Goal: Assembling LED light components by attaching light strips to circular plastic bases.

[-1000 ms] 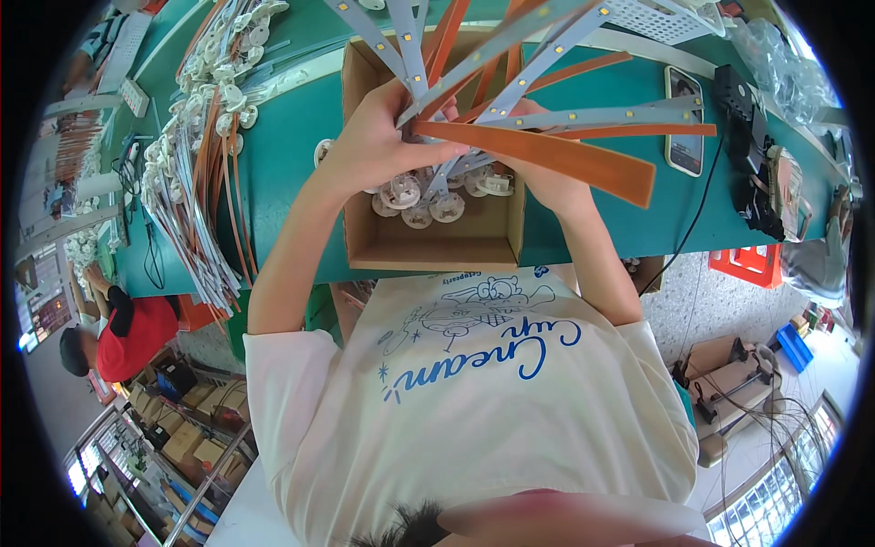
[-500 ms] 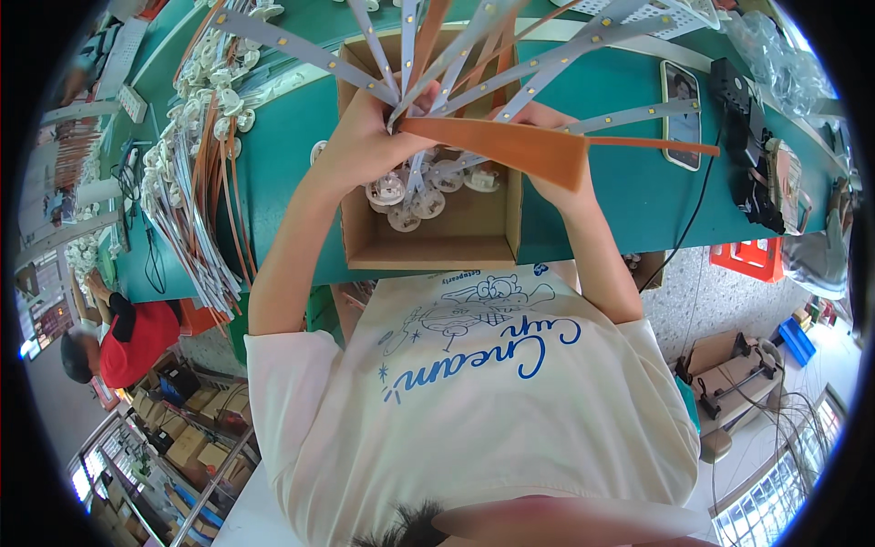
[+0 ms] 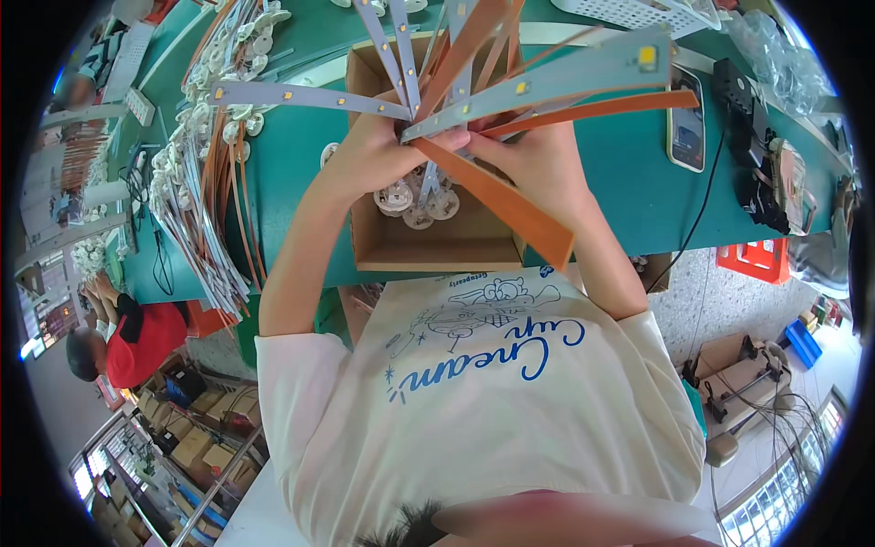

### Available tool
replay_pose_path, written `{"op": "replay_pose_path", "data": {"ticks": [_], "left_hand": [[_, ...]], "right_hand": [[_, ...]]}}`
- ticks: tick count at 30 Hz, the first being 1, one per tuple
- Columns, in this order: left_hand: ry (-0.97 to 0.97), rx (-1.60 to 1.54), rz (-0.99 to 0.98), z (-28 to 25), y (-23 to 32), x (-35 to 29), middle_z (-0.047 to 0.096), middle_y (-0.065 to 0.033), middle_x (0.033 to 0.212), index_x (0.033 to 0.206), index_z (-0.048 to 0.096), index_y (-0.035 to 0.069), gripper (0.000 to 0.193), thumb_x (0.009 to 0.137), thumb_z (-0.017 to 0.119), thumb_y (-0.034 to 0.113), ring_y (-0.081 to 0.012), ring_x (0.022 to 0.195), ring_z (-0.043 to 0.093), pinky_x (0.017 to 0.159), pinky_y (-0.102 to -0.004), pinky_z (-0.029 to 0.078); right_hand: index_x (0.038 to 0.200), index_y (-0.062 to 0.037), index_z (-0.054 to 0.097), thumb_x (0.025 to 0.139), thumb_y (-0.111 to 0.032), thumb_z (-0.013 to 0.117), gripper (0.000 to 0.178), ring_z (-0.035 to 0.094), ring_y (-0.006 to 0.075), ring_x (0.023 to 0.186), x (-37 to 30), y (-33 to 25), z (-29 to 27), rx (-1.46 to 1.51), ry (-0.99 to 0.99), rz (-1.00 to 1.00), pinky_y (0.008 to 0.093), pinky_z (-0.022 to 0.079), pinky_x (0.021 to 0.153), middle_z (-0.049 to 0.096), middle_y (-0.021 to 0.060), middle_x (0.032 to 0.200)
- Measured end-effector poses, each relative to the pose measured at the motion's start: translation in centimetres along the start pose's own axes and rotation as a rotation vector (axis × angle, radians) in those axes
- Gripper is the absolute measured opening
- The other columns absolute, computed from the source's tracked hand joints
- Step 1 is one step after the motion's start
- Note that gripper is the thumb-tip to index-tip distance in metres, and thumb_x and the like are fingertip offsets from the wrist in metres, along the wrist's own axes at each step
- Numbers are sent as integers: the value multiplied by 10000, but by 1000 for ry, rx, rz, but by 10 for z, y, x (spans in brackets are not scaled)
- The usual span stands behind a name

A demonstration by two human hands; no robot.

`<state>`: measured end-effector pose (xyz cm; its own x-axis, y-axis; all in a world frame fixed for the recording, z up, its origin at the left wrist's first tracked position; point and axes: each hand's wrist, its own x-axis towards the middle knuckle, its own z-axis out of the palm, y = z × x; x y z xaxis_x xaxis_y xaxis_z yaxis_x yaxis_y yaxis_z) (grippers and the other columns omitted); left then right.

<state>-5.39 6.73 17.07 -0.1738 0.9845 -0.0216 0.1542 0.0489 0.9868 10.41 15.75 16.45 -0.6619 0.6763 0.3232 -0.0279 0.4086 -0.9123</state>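
Note:
A fanned bunch of LED strips (image 3: pixel 310 99), grey on the lit-chip side and orange on the back, spreads out above an open cardboard box (image 3: pixel 437 255). My left hand (image 3: pixel 378 150) is closed around the bunch near its gathered middle. From the other side, my right hand (image 3: pixel 538 164) pinches the same strips, thumb toward the left hand; its other fingers are partly hidden behind them. Round clear-and-white plastic end pieces (image 3: pixel 419 202) hang below the hands, inside the box. One broad orange strip (image 3: pixel 510 205) slants down in front of my right wrist.
More strips with white round ends (image 3: pixel 196 228) lie heaped on the green table (image 3: pixel 301 214) at left. A phone (image 3: pixel 685 128), a black power strip (image 3: pixel 736 105) and a white perforated basket (image 3: pixel 638 14) are at right. A co-worker in red (image 3: pixel 141 345) sits far left.
My right hand has come in leftward, closer to my left hand at the bunch. The strips have turned and spread differently, with one now pointing large toward the upper right.

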Motion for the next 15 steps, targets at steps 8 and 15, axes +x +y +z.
{"op": "replay_pose_path", "data": {"ticks": [8, 15], "left_hand": [[124, -71, -79, 1, 12, -2, 585, 13, 794, 965, 593, 20, 270, 774, 709, 173, -80, 759, 533, 655, -242, 428], [95, -56, 21, -2, -4, -1, 568, -1, 855, 999, 565, 32, 308, 768, 715, 171, -81, 750, 532, 645, -233, 422]], "right_hand": [[812, -21, 567, 700, -98, 731, 213, 633, 165, 628, 1, 1, 2, 75, -52, 93, 253, 495, 575, 640, 59, 717], [906, -2, 645, 750, -84, 700, 184, 639, 115, 668, -3, 1, -1, 257, -75, 293, 236, 510, 614, 660, 65, 767]]}}
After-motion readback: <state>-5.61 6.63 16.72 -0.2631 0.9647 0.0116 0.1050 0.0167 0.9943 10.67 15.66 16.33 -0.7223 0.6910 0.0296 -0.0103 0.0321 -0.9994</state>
